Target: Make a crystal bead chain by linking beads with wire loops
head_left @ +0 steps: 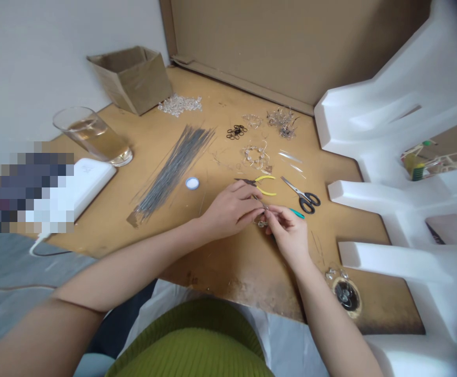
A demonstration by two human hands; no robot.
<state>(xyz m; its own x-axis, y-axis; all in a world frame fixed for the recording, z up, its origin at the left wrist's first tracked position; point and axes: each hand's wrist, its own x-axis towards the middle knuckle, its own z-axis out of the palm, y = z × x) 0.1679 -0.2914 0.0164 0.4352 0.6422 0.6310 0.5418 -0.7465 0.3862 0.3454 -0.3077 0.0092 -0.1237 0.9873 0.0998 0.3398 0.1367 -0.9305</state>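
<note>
My left hand (pixel 232 212) and my right hand (pixel 291 235) meet over the middle of the table, fingertips pinched together. Between them is a small piece of beaded wire (pixel 262 224) with clear beads, partly hidden by my fingers. Just beyond my left fingers lie pliers with yellow handles (pixel 266 178), their dark jaws close to my knuckles. A teal handle (pixel 297 213) shows behind my right hand; the rest of that tool is hidden. Black-handled scissors (pixel 307 201) lie to the right. Farther back is a ring of clear beads and wire (pixel 255 156).
A bundle of thin grey wires (pixel 173 173) and a white-and-blue cap (pixel 192 183) lie left of my hands. Behind are black rings (pixel 236 132), clear beads (pixel 179 104) and a cardboard box (pixel 134 78). A glass of liquid (pixel 95 136) stands left; white foam (pixel 365 251) borders the right.
</note>
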